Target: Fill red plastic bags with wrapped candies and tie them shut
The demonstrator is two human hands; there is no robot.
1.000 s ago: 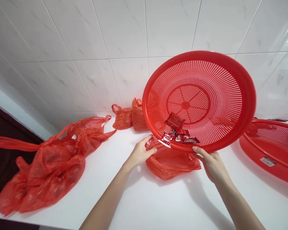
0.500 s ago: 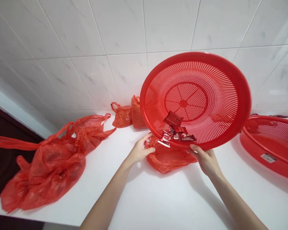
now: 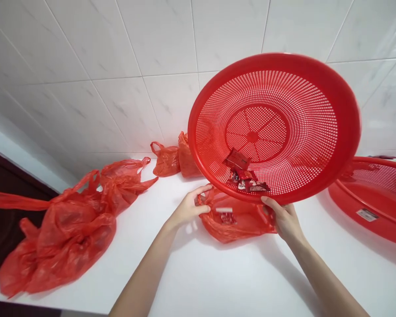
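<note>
My right hand (image 3: 284,216) grips the near rim of a big round red perforated basket (image 3: 297,88), tilted steeply so its inside faces me. Several red sweet wrappers (image 3: 246,176) lie against its lower wall. Under that rim sits a small red plastic bag (image 3: 240,222) on the white counter. My left hand (image 3: 188,206) pinches the bag's left edge and holds its mouth apart. One wrapped sweet (image 3: 225,213) shows inside the bag.
A heap of crumpled red plastic bags (image 3: 62,229) covers the counter's left end. Two small knotted red bags (image 3: 174,159) stand by the tiled wall. A second red basket (image 3: 376,198) lies at the right. The counter's front edge runs along the bottom left.
The basket has been tilted up more steeply. One sweet has dropped from its rim into the bag. Both hands stay where they were.
</note>
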